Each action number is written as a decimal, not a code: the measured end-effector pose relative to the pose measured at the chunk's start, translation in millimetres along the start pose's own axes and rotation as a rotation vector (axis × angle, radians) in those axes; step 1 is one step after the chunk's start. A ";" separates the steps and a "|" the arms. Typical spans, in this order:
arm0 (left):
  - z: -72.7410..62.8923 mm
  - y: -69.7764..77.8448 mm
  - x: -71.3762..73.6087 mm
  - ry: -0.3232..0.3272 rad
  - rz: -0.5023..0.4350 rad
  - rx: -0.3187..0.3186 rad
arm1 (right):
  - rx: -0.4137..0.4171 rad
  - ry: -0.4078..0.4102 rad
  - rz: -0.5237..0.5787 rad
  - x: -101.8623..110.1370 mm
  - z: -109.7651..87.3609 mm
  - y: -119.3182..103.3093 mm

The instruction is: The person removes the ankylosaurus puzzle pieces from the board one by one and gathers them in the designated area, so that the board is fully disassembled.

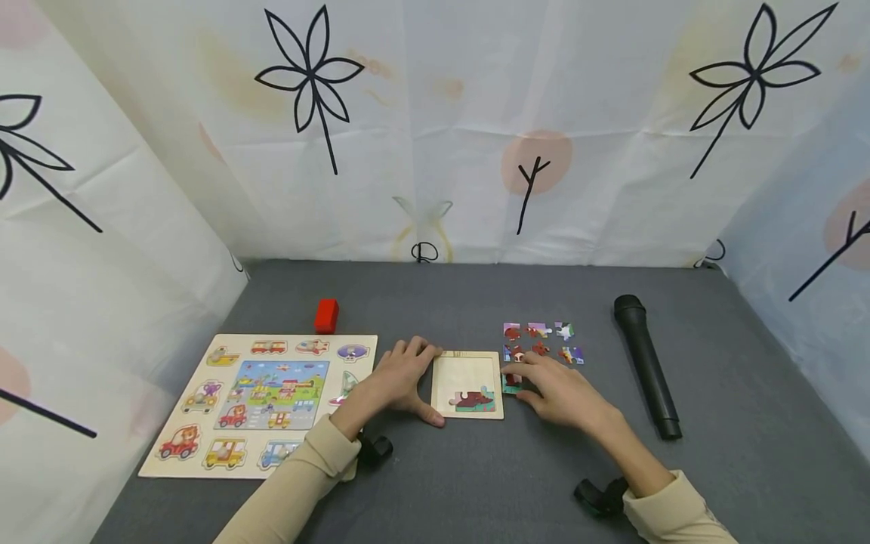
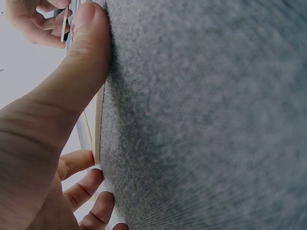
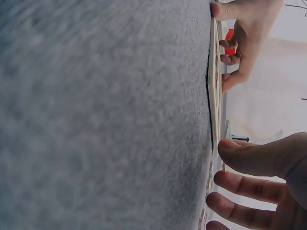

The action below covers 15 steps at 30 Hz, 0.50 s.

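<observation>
A small square wooden puzzle tray (image 1: pixel 466 385) lies on the grey table, with a few joined brown and teal pieces (image 1: pixel 473 400) in its lower right part. My left hand (image 1: pixel 406 381) grips the tray's left side, thumb at the near corner and index finger at the far one. Just right of the tray, my right hand (image 1: pixel 560 389) pinches a thin jigsaw piece (image 2: pixel 64 24) between thumb and fingers. Its picture side is mostly hidden by the hand. Beyond those fingers lie several loose jigsaw pieces (image 1: pixel 540 332) in rows, some partly covered.
A large wooden vehicle puzzle board (image 1: pixel 231 347) lies at the left, partly under the left forearm. A red block (image 1: pixel 327 316) is behind it. On the right lies a black microphone (image 1: pixel 649 366). White patterned cloth (image 1: pixel 448 98) encloses the back and sides.
</observation>
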<state>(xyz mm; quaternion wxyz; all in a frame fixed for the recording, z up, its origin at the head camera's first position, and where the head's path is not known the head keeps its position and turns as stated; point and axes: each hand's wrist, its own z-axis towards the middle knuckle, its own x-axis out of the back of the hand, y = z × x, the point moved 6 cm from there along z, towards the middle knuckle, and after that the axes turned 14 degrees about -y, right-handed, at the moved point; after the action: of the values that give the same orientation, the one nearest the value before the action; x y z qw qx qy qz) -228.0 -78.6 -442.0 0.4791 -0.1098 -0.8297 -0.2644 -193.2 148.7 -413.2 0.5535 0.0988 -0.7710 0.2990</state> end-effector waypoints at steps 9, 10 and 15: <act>-1.0 1.0 1.1 -0.002 -0.005 0.001 | -0.024 -0.030 0.009 -2.8 -1.6 7.8; -1.0 1.1 1.2 -0.002 -0.004 0.001 | -0.024 -0.031 0.009 -3.1 -1.5 8.2; -1.0 1.2 1.3 -0.001 0.001 0.005 | -0.019 -0.029 0.009 -3.6 -0.8 8.0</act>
<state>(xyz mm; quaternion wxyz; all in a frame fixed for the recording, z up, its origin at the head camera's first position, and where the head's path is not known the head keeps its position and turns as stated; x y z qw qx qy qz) -227.4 -78.3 -440.0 0.4790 -0.1092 -0.8306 -0.2622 -195.1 155.0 -419.0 0.5417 0.0945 -0.7823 0.2925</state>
